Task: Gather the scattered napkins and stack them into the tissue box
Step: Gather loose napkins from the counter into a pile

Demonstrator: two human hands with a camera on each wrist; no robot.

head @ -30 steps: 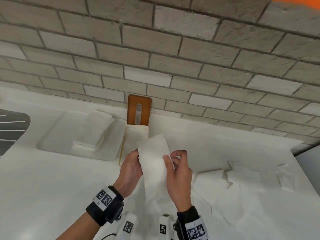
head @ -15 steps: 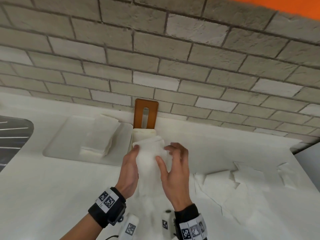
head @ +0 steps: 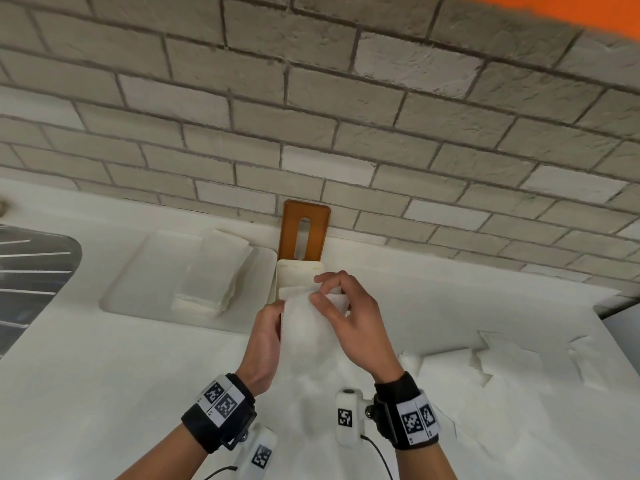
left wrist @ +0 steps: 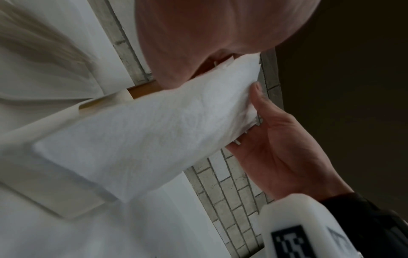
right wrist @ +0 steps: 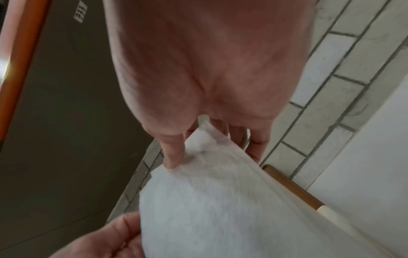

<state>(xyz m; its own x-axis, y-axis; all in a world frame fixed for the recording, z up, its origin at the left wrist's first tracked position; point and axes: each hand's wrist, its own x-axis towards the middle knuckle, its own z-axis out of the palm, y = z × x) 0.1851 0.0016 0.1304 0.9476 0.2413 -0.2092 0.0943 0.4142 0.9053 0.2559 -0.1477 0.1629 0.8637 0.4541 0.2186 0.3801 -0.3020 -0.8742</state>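
A white napkin [head: 304, 330] hangs between both hands, its upper end over the open cream tissue box [head: 298, 270] at the wall. My left hand [head: 275, 311] grips the napkin's left edge, its fingers hidden behind the paper. At the top right corner my right hand [head: 322, 289] pinches it between thumb and fingers. The left wrist view shows the napkin [left wrist: 143, 136] and the right hand's thumb on it. In the right wrist view the thumb [right wrist: 172, 155] presses the napkin [right wrist: 220, 209]. Several loose napkins [head: 485, 379] lie scattered on the counter to the right.
The box's brown slotted lid [head: 305, 230] leans upright against the brick wall behind the box. A shallow white tray [head: 138, 289] on the left carries a folded stack of napkins [head: 211, 275]. A dark ribbed sink area [head: 31, 271] sits at the far left.
Both hands have carried the napkin forward and down, from upright in front of the box to its top end over the box opening. The right hand's fingers have closed on the corner.
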